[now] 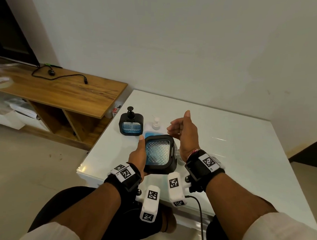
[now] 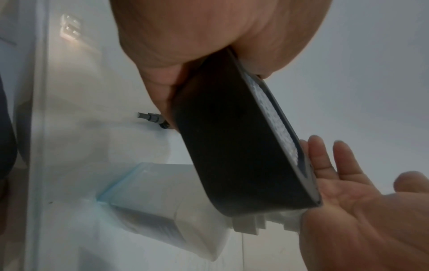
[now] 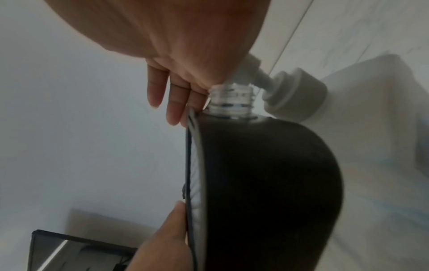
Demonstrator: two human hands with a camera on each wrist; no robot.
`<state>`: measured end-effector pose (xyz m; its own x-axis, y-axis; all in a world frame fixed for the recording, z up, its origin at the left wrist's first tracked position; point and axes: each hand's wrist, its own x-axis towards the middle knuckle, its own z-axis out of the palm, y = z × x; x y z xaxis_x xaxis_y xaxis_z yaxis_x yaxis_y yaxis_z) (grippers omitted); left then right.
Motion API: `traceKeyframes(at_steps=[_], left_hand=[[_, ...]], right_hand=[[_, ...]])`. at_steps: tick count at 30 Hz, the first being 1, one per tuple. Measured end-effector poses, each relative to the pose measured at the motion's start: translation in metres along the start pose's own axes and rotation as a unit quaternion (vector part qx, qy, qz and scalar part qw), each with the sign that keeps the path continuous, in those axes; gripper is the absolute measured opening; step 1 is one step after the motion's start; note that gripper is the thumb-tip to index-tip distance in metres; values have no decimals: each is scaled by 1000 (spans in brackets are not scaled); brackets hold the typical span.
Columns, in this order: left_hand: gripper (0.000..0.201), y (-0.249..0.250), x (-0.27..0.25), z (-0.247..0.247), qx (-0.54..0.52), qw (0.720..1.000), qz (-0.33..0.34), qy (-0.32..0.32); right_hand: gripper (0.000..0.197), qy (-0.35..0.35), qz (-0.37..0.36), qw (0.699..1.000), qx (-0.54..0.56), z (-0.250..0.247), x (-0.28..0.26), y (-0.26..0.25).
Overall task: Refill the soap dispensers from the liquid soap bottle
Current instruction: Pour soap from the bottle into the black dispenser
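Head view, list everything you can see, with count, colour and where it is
Dispensers: two, black with blue soap; one standing far left with pump on, one held tilted, neck open.
Soap bottle: one, white with blue label, behind held dispenser.
Table: one, white, centre.
Shelf: one, wooden, left.
Cable: one, black, on shelf.
Tape roll: one, clear, shelf's left end.
Screen: one, black, top left.
Hands: left grips held dispenser; right empty, loosely curled.
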<state>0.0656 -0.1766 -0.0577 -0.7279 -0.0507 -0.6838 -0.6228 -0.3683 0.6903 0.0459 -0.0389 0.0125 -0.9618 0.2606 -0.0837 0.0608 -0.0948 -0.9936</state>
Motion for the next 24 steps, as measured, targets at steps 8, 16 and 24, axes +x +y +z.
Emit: traceKeyframes(at_steps=[8, 16, 24], left_hand=[[73, -1, -3, -2, -14, 999, -21, -24], [68, -1, 1, -3, -27, 999, -28, -35], [67, -3, -2, -4, -20, 998, -36, -41]], right_hand=[[66, 33, -19, 997, -66, -1, -3, 14], [65, 45, 0, 995, -84, 4, -7, 5], [63, 74, -16, 993, -90, 3, -12, 5]])
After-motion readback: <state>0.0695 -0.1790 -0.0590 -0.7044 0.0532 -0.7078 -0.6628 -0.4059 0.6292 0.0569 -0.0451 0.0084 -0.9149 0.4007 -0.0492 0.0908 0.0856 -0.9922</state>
